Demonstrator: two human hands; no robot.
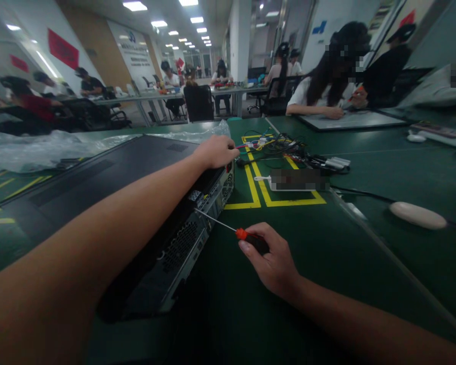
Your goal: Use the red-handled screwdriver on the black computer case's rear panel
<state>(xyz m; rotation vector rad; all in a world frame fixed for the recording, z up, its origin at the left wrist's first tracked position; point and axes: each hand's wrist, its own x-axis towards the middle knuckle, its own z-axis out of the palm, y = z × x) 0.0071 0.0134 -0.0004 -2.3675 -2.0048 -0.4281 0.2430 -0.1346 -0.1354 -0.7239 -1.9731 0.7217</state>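
Observation:
A black desktop computer case (137,147) lies on its side on the green table, its metal back panel (197,230) facing right. My left hand (216,151) is closed over the far back corner of the case, fingers curled at the edge; the fingertips are partly hidden. In my right hand (275,258) is a screwdriver (253,239) with a red and black handle, gripped between thumb and fingers. Its thin shaft points left, and the tip meets the back edge of the case near a small bracket, though exact contact with a screw cannot be made out.
Clear plastic wrap (19,149) lies behind the case. Tangled cables (285,147) and a white-edged power strip (296,186) sit by yellow tape marks. A pale oval object (418,215) on a cord lies right. Across the table, a person (327,76) works over a flat panel (353,120).

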